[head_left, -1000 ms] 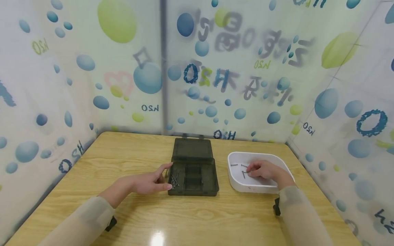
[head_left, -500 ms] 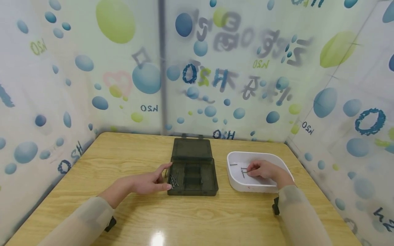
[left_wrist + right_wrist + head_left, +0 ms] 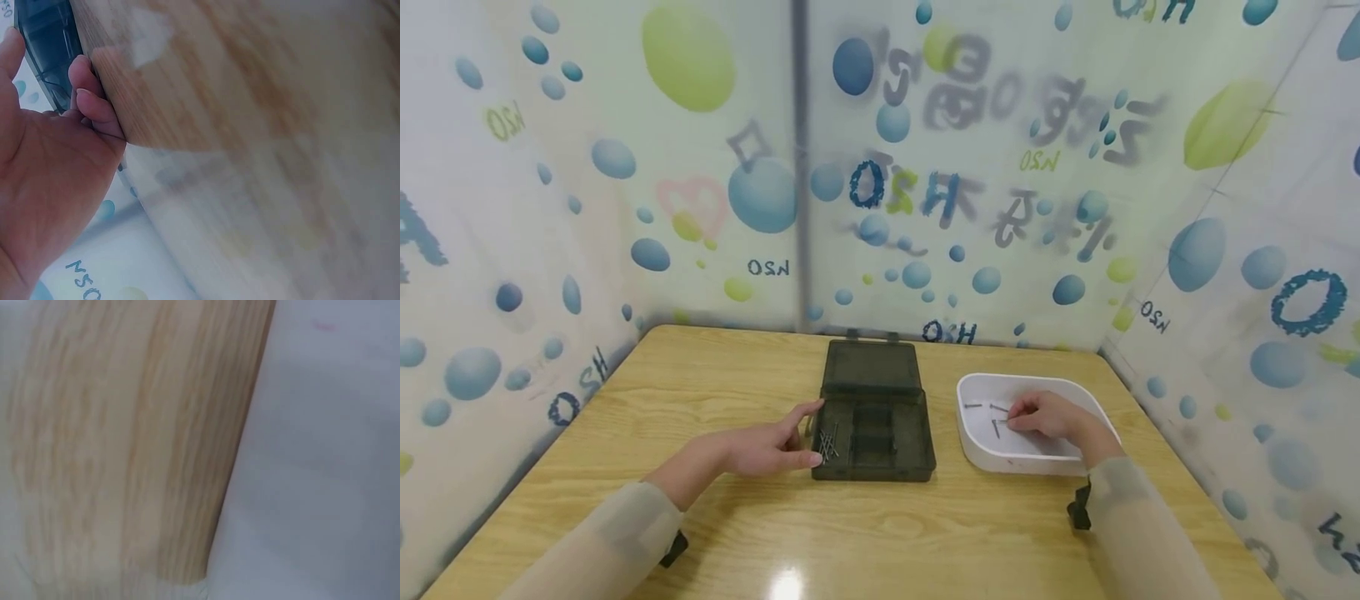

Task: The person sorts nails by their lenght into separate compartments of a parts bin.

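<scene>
An open dark translucent organizer box (image 3: pixel 910 437) lies on the table, its lid tilted back. In the head view my left hand (image 3: pixel 763 448) touches the box's left side, thumb at the front corner and index finger farther back, both extended; its other fingers curl in the left wrist view. Several thin metal screws (image 3: pixel 828 446) lie crossed in the left compartment. To the right, my right hand (image 3: pixel 1051 417) reaches into a white tray (image 3: pixel 1000 460). Its thumb and fingertips come together at a screw (image 3: pixel 1002 421), partly hidden by them. Another screw (image 3: pixel 973 406) lies apart, farther left in the tray.
The wooden table (image 3: pixel 880 533) ends at a patterned curtain-like wall (image 3: pixel 880 283) behind and at both sides. Box and tray stand apart with bare wood between them. In the right wrist view only wood and the tray's white wall (image 3: pixel 312 456) show, blurred.
The head view has shifted slightly. Both hands stay in about the same places, with only small finger movement by the right hand among the screws in the tray.
</scene>
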Motion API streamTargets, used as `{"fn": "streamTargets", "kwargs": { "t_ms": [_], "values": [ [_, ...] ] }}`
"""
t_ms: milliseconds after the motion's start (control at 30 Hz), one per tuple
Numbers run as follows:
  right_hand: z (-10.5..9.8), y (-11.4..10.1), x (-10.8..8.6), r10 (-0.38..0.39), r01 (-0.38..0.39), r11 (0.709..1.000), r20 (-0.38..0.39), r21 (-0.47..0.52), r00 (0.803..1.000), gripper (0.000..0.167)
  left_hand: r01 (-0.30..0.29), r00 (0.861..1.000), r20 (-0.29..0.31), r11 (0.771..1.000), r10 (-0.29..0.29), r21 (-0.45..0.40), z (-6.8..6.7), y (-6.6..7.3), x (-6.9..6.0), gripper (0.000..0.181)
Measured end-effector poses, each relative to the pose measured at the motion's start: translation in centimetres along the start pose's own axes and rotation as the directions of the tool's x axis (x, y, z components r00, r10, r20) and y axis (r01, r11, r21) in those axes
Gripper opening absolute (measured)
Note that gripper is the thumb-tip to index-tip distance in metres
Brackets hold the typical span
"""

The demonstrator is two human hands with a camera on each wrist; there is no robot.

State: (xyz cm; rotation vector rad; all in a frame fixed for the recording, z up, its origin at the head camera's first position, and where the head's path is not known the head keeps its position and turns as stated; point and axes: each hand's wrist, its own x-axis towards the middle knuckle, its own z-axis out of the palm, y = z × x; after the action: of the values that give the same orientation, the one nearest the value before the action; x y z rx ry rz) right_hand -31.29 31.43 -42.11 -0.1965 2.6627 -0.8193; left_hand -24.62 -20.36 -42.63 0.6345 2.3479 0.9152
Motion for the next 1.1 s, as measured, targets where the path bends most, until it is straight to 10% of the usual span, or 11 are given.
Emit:
{"fn": "streamTargets", "kwargs": {
  "t_ms": [500,1100],
  "values": [
    [0.2,-1.1,-1.1,-0.002,0.022,0.991,-0.153,0.131,0.988,0.027,0.006,1.0,0.0,1.0,-0.006,-0.011,0.1,0.0,-0.1,0.1],
    [1.9,-5.9,-2.3,-0.187,0.229,0.925,-0.161,0.302,0.969,0.025,0.0,1.0,0.001,1.0,0.0,-0.019,0.2,-0.1,0.0,0.1]
  ]
}}
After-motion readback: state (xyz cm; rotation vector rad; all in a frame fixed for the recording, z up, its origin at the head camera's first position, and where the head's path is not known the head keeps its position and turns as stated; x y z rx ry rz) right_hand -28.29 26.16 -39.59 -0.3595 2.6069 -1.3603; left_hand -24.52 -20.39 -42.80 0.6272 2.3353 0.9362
